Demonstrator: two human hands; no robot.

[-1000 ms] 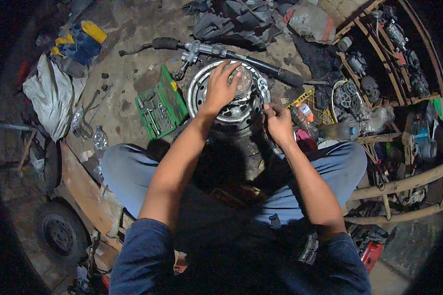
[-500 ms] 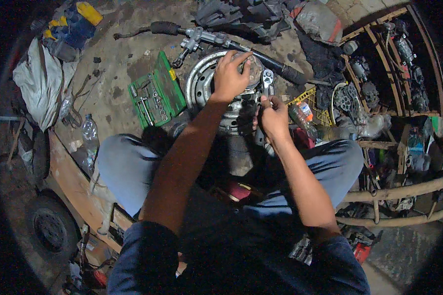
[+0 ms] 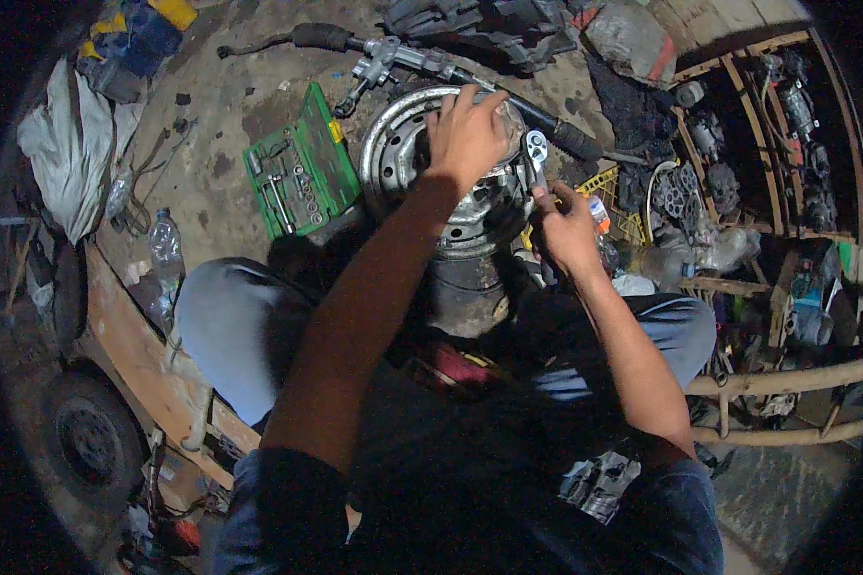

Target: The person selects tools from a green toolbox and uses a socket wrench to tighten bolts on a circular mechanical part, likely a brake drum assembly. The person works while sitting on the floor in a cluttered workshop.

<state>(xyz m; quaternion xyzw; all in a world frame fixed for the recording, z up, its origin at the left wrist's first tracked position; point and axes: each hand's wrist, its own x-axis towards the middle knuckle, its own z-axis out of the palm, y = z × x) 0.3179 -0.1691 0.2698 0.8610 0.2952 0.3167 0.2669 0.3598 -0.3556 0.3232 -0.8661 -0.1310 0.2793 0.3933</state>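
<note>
A silvery steel wheel rim (image 3: 379, 158) lies in front of me on a dark drum-like base (image 3: 465, 287). On the rim sits a round metal part (image 3: 514, 134), mostly hidden under my left hand (image 3: 470, 139), whose fingers curl over its top. My right hand (image 3: 568, 228) is closed around the handle of a ratchet wrench (image 3: 536, 147), thumb along the handle. The ratchet's head points away from me, at the right side of the metal part. What the head engages cannot be made out.
An open green socket case (image 3: 326, 163) lies left of the rim. Beyond is a steering rack (image 3: 422, 62). A yellow crate (image 3: 604, 187) and metal parts stand to the right. A plastic bottle (image 3: 166, 244) and a wooden plank (image 3: 129, 316) are on the left.
My right hand and the ratchet wrench have swung slightly right and toward me. My left hand has shifted right, its fingers now more curled over the metal part. The view has moved a little.
</note>
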